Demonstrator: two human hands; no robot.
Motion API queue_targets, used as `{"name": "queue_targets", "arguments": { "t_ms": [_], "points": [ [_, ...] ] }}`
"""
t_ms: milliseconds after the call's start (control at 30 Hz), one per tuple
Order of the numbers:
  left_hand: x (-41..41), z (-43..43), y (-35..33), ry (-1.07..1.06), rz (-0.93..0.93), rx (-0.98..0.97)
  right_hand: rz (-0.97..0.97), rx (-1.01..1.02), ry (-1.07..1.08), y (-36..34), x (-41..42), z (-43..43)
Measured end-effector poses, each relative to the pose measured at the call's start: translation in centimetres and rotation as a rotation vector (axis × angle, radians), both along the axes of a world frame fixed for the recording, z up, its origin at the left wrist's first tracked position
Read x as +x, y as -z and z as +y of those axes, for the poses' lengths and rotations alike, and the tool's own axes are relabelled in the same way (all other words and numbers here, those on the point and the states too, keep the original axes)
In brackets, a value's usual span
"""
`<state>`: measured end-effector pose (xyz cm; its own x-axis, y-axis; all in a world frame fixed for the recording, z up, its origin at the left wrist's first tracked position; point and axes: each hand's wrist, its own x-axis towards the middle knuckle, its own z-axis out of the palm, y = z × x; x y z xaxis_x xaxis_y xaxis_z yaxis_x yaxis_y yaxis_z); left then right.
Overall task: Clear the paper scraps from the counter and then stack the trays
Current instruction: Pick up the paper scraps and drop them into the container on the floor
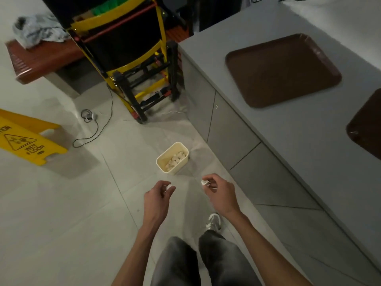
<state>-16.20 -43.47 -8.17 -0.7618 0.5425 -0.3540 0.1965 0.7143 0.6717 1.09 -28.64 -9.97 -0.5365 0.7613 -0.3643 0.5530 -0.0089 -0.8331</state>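
Note:
My left hand [158, 194] pinches a small white paper scrap [168, 187] between its fingertips. My right hand [219, 189] pinches another white scrap [204, 182]. Both hands hover over the floor, just short of a cream bin [165, 158] that stands on the tiles and holds several crumpled paper scraps [176, 158]. On the grey counter [278, 124] to the right lies a brown tray [282, 69]. A second brown tray [367, 129] is cut off by the right edge of the view.
A yellow wet-floor sign [26, 139] stands on the floor at the left. A yellow and black cart [134, 58] is parked at the counter's far end, with a black cable [92, 129] trailing over the tiles. A crumpled cloth [37, 30] lies on a brown bench.

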Motion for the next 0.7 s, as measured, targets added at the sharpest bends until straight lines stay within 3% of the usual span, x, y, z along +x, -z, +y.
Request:
{"name": "queue_targets", "arguments": {
  "t_ms": [433,700],
  "points": [
    [-19.5,9.2,23.4,0.148,-0.140,-0.195,-0.224,-0.100,0.013,22.3,-21.8,7.4],
    [-25.7,13.1,37.1,0.216,-0.181,-0.256,-0.371,-0.139,0.012,35.5,-29.5,10.2]
  ]
}}
